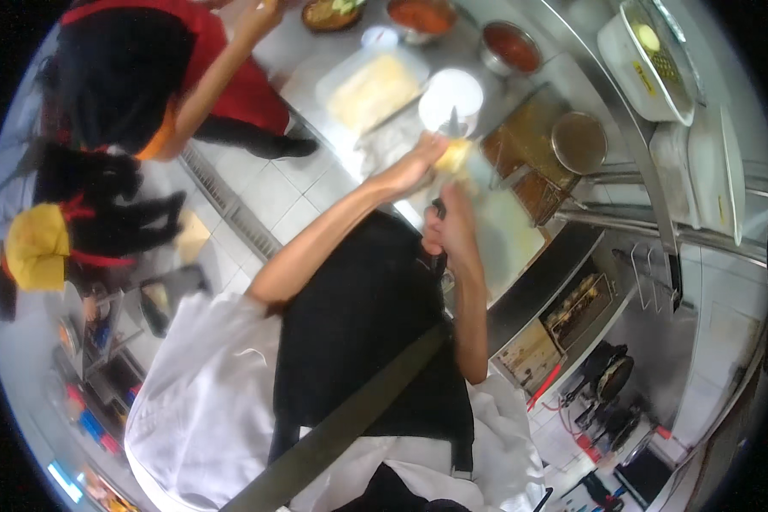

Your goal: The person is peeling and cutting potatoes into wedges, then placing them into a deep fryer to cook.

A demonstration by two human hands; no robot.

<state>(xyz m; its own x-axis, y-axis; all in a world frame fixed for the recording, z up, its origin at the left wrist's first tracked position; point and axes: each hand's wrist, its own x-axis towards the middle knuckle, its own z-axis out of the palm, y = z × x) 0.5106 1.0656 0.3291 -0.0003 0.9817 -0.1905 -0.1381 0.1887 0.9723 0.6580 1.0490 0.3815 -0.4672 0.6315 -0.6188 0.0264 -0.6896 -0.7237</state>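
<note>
My left hand (411, 169) reaches over the counter, its fingers closed around a small yellow piece of food (454, 155); its exact kind is too blurred to tell. Close below it, my right hand (454, 226) is wrapped around a black handle (439, 256); what the handle belongs to is mostly hidden. A grey pointed tip (454, 122) shows just beyond the yellow piece, in front of a white round tub (439, 90). Whether tip and handle are one tool, I cannot tell. Beneath and right of my hands lies a pale cutting board (520, 243).
A clear container (326, 90) of pale yellow food and bowls of red sauce (510, 47) stand farther back. A round sieve (578, 142) rests by a brown tray (533, 183) at right. Fryer baskets (582, 305) are lower right. A co-worker (128, 77) stands upper left, another person at left.
</note>
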